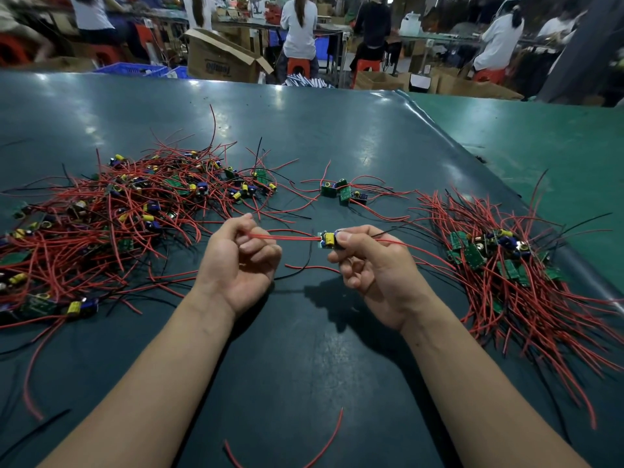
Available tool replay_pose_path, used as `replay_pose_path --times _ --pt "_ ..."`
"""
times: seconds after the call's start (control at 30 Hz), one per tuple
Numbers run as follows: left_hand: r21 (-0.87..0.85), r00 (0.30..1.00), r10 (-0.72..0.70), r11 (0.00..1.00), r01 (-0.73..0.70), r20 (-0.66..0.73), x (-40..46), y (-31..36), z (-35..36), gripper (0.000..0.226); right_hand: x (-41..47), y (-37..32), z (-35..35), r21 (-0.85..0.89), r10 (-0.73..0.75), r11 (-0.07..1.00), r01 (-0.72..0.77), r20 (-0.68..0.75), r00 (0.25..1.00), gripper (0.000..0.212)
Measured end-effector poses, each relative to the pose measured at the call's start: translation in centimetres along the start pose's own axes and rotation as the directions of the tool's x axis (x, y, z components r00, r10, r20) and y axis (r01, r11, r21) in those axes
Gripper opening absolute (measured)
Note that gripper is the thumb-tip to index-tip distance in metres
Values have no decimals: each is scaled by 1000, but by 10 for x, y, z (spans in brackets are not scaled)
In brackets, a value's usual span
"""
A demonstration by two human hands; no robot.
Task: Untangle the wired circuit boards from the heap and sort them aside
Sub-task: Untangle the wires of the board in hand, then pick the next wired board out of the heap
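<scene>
Nearest us, a loose red wire offcut (324,444) lies curved on the dark green table mat (304,366) between our forearms; above it, our left hand (241,265) has its fingers curled in, pinching a pair of taut red leads (283,237), while our right hand (368,261) grips a small green circuit board with a yellow capacitor (328,238) between thumb and forefinger, the rest of its fingers folded; the board hangs above the mat, between the two hands; to the left sprawls the tangled heap of red-and-black-wired boards (111,217); to the right lies the sorted pile of green boards with fanned red wires (499,261); a small cluster of perhaps three boards (342,192) sits beyond our hands; farther off stand a brown cardboard box (219,59) and seated workers (299,32), blurred.
</scene>
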State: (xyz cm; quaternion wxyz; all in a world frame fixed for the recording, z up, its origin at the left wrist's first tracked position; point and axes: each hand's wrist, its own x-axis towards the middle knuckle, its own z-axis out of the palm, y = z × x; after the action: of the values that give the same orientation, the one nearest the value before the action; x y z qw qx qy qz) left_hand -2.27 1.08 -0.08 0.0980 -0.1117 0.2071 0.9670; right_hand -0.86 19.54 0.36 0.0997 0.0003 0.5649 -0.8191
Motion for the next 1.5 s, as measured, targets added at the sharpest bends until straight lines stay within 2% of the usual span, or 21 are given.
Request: replay_pose_path --times 0.1,0.2,0.3,0.37,0.43,0.57,0.63,0.7,0.8,0.87,0.97,1.07,1.13,1.17,1.23,1.3,1.33,1.4,1.43,1.5 --pt "-7 999 -40 999 40 21 0 1 -2 39 -1 1 1 -8 6 1000 -5 27 1000 4" --pt "37 996 84 996 -83 -22 2 0 1 32 -1 1 2 58 -3 998 4 -14 1000 4" --pt "215 994 100 971 -106 38 2 -10 4 60 -2 4 5 120 -54 991 60 -54 997 5" --pt "397 994 93 911 -111 65 2 -21 5 68 -3 6 8 103 -80 991 85 -47 996 5" --pt "532 990 110 835 -140 89 -1 -31 7 55 -3 6 10 80 -99 991 102 -49 994 5" --pt "602 982 146 775 -191 123 -3 -39 8 18 -3 5 8 51 -132 989 136 -64 989 7" --pt "615 975 187 757 -220 118 -3 -40 8 14 -4 6 7 -22 -147 989 146 -48 988 8" --pt "621 970 216 747 -236 108 -3 -40 8 22 -5 8 8 -101 -154 983 151 -16 988 9" --pt "637 956 282 723 -268 82 -2 -36 8 22 -5 10 12 -135 -163 978 161 -2 987 10" --pt "562 941 339 776 -285 10 1 -26 7 12 -5 9 13 -119 -168 979 163 -30 985 11" --pt "367 927 358 882 -296 -112 6 -6 2 15 -5 4 10 -97 -191 979 180 -121 974 14" --pt "221 909 384 912 -346 -159 8 7 -3 17 -4 -6 5 -8 -266 961 276 -291 919 15" --pt "275 905 398 896 -348 -153 8 5 -3 17 -2 -15 -3 117 -319 909 400 -424 848 3" --pt "328 906 398 883 -337 -142 8 1 -3 18 -2 -20 -7 198 -311 869 454 -497 810 10" --pt "414 910 399 852 -321 -114 7 -4 -3 19 -3 -25 -16 381 -223 767 516 -596 772 18" --pt "451 909 405 832 -324 -95 6 -6 -3 21 -4 -27 -22 512 -114 684 520 -629 769 11" --pt "465 904 418 820 -332 -92 6 -7 -3 22 -4 -26 -24 537 -77 675 506 -631 772 7" --pt "554 868 491 745 -371 -80 8 -9 -3 22 -3 -22 -24 526 -54 710 468 -622 781 10" --pt "646 835 548 654 -394 -46 10 -11 -3 20 -2 -20 -23 503 -61 739 449 -613 787 16" --pt "838 767 629 345 -423 129 9 -20 -5 14 0 -17 -20 442 -71 806 393 -588 806 23"
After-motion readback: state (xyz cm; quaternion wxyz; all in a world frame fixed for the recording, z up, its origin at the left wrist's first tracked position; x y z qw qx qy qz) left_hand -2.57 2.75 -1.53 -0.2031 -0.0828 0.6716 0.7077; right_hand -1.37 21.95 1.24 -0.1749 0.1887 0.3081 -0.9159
